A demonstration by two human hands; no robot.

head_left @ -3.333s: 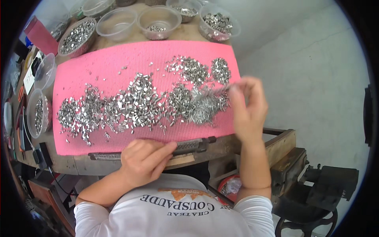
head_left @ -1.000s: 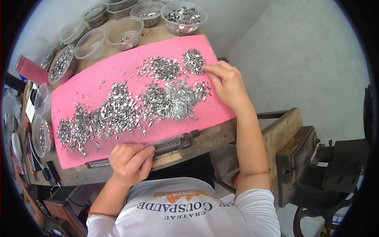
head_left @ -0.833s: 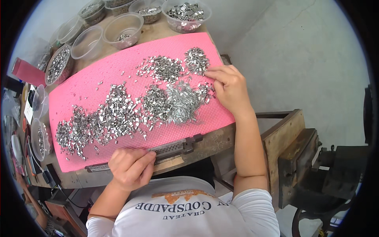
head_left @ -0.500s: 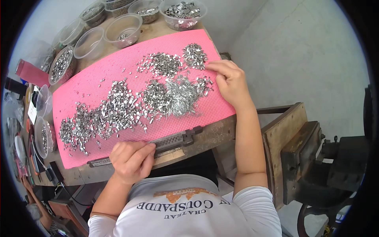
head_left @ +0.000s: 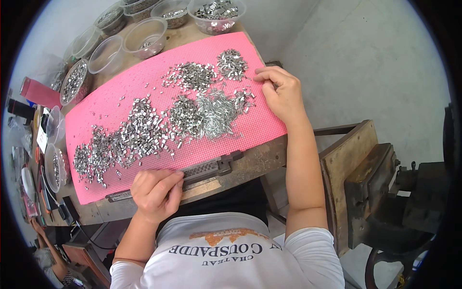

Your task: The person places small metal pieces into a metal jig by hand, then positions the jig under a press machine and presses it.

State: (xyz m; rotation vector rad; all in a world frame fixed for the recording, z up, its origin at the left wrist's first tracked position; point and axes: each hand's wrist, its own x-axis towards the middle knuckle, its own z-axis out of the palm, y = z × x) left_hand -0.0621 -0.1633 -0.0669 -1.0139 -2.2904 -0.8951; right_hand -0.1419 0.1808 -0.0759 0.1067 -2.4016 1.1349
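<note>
My left hand (head_left: 158, 193) is at the mat's near edge, over a long dark metal fixture (head_left: 204, 172) with a row of small slots. Its thumb and fingers are pressed together on the fixture, and anything between them is too small to make out. Farther right, my right hand (head_left: 285, 95) hovers at the edge of the pink mat (head_left: 262, 126), its fingers curled in; a tiny part in them cannot be made out. Just left of its fingertips is a pile of small metal pieces (head_left: 232, 64). A heap of thin silver pins (head_left: 214, 115) lies near the middle.
More small metal pieces (head_left: 139, 130) are heaped across the mat's left half. Clear plastic bowls (head_left: 144, 38), several with metal parts, line the back and left. A dark machine (head_left: 370, 192) on a wooden stand is at the right. Another person's arm (head_left: 50, 245) shows at lower left.
My right hand has drawn back slightly right from the small pile, its fingers more curled. My left hand has shifted only a little at the fixture. The view has turned slightly.
</note>
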